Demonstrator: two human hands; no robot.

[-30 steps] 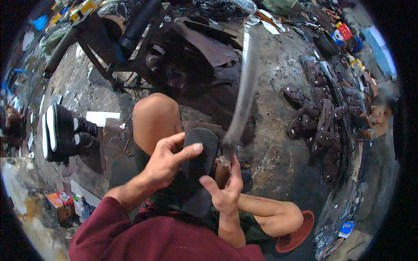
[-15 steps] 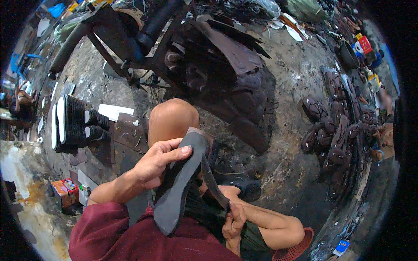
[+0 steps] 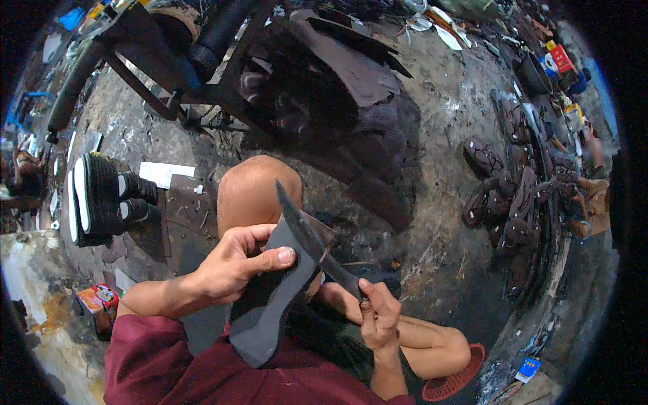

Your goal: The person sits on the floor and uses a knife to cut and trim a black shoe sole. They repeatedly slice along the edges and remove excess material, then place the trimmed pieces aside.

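Observation:
My left hand (image 3: 236,263) grips a dark grey rubber shoe sole (image 3: 273,297) by its middle, holding it upright and edge-on over my raised knee (image 3: 260,189). My right hand (image 3: 379,317) is closed on the handle of a dark knife (image 3: 337,270), whose blade rests against the right edge of the sole. I sit on the floor with bare legs folded, wearing a maroon shirt.
A stack of black soles with white edges (image 3: 94,202) stands at the left. Many dark brown sandal pieces (image 3: 520,196) lie piled at the right. A dark metal machine frame (image 3: 270,74) stands ahead. A red basket (image 3: 452,385) sits by my right leg.
The sole has been turned from flat-facing to edge-on and raised. My right hand has moved out from behind it to the right, the knife now against the sole's edge.

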